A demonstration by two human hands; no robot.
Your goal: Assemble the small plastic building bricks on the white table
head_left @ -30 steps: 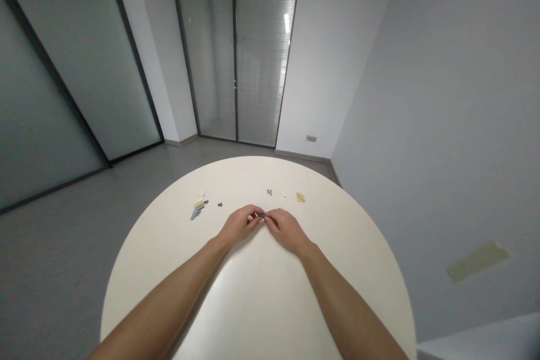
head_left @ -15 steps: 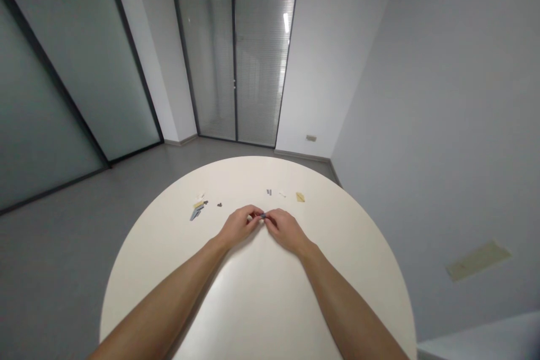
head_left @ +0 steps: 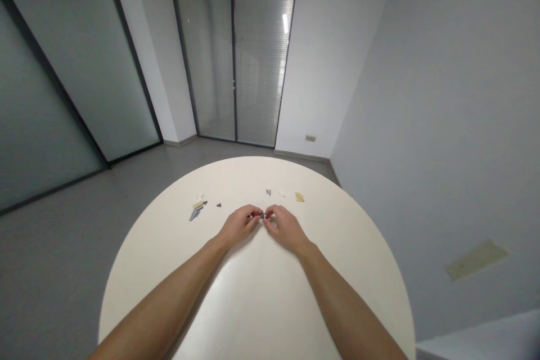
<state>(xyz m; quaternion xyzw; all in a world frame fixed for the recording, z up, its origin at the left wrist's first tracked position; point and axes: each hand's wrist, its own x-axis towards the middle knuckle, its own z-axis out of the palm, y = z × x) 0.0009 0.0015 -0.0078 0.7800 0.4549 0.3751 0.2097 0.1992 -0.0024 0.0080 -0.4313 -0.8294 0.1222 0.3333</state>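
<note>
2 bare hands pinch a small dark grey plastic piece (head_left: 262,215) over a round cream-white desk (head_left: 363,270).

The left hand (head_left: 238,225) and the right hand (head_left: 283,229) meet fingertip to fingertip. Each is closed in a tight pinch on the small dark grey plastic piece, with the other fingers curled in. The piece sits between them, just above the desk. Beyond the piece and to its left lies a cluster of flat grey and tan plastic pieces (head_left: 196,211), with 1 tiny dark stud (head_left: 219,204) between that cluster and the piece. Beyond the piece and slightly to its right lie 2 small grey bits (head_left: 268,192), a tiny white bit (head_left: 280,194) and, farthest right, a flat tan plastic tile (head_left: 299,197). Whether the held piece is 1 part or 2 joined is too small to tell.
</note>
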